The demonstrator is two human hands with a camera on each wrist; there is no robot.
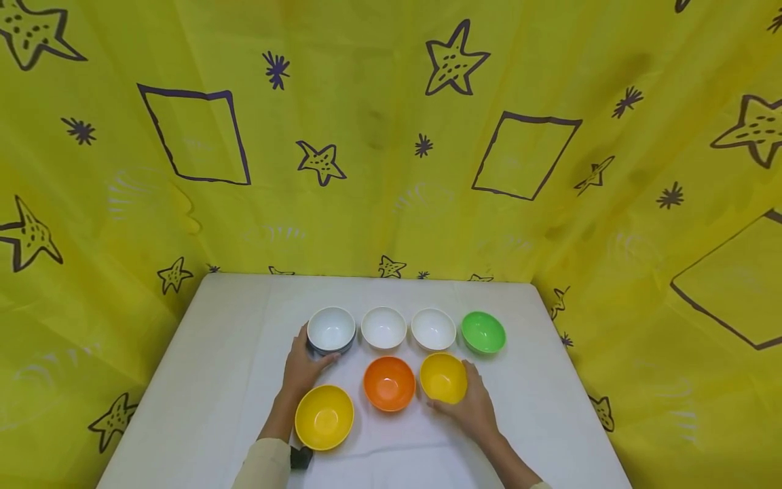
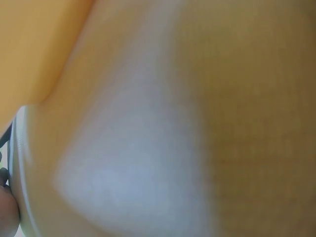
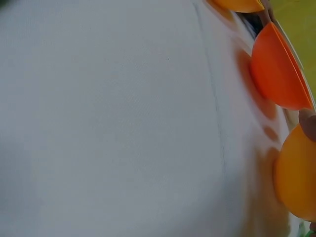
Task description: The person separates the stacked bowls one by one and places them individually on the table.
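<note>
My left hand (image 1: 302,367) grips the leftmost white bowl (image 1: 331,329) of the back row, fingers along its left side and thumb at the front. A dark grey-blue bowl (image 1: 343,349) shows below the white one. On the right, my right hand (image 1: 478,411) holds a yellow bowl (image 1: 442,377) by its side; its thumb (image 3: 308,123) is at the rim in the right wrist view. Whether this bowl touches the table cannot be told. An orange bowl (image 1: 389,384) stands just left of it. Another yellow bowl (image 1: 324,418) is near my left forearm.
Two more white bowls, one central (image 1: 383,328) and one further right (image 1: 434,329), continue the back row, with a green bowl (image 1: 483,333) at its right end. White cloth covers the table (image 1: 238,360). Yellow patterned curtains (image 1: 366,224) enclose the back and sides.
</note>
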